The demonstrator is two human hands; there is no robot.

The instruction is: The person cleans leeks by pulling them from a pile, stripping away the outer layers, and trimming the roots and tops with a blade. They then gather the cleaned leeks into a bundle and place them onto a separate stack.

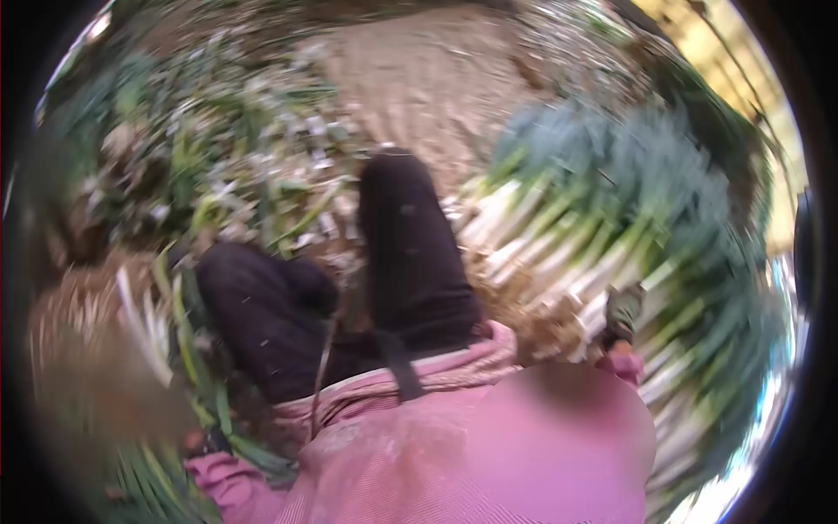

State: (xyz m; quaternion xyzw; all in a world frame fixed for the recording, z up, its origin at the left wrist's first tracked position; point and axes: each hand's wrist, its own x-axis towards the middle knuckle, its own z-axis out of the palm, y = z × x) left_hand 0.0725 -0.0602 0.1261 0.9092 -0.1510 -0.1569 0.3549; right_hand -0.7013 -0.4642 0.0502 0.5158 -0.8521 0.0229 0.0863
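Observation:
My right hand, in a dark greenish glove, is over the white stalks of a long row of leeks laid side by side. Motion blur hides whether its fingers grip any of them. Low on the left, my left hand shows only as a dark shape past a pink sleeve. Green leek leaves lie close to it, and its fingers cannot be made out.
Loose leaves and trimmings cover the ground ahead on the left. Beyond my dark-trousered knees is a patch of bare soil. More pale stalks lie at the left, and yellow sheeting stands at the upper right.

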